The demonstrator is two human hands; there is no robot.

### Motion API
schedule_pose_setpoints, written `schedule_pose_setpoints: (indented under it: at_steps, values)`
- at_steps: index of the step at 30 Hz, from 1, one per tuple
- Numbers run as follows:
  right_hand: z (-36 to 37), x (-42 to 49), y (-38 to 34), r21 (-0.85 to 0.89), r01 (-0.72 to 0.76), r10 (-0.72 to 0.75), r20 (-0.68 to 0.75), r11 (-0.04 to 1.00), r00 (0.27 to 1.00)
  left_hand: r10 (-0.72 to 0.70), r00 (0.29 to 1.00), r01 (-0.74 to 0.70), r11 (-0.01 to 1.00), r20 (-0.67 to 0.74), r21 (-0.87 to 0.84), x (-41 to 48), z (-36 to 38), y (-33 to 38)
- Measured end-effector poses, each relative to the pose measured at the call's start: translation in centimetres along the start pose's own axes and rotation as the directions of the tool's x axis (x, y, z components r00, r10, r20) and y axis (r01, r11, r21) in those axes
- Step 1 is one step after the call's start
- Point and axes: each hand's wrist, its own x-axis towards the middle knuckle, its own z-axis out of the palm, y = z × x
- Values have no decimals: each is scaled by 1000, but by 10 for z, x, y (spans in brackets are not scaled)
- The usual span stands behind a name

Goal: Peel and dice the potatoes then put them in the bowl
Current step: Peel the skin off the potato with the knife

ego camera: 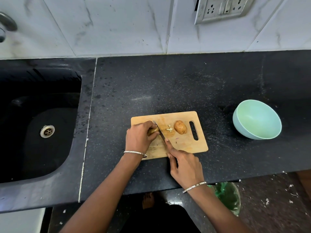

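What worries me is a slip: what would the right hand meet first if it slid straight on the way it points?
Probably the potato gripped by the left hand: the right hand points up-left along the knife, whose blade lies right beside both. Height is unclear.

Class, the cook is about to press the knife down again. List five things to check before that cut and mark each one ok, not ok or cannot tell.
1. Left hand holds the potato down on the board: ok.
2. Left fingers clear of the blade: cannot tell, they lie right beside it.
3. Right hand grips the knife, forefinger along its back: ok.
4. Second potato peeled: not ok, the brown skin is on.
5. Bowl upright and empty on the counter, right of the board: ok.
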Motion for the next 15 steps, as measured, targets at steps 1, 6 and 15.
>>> schedule_pose_setpoints:
  at_steps: [1,6,15]
  values:
    - [1,-1,1,-9,8,-8,-14,1000,1000,1,1000,-1,1000,1,-3,0,0,-1]
    - [4,-10,5,-22,23,-24,-51,1000,998,0,1000,0,1000,3,-15,1,1,-3]
    - [2,-8,2,82,-21,24,-31,996,999,4,1000,-4,1000,-4,-18,1,5,-8]
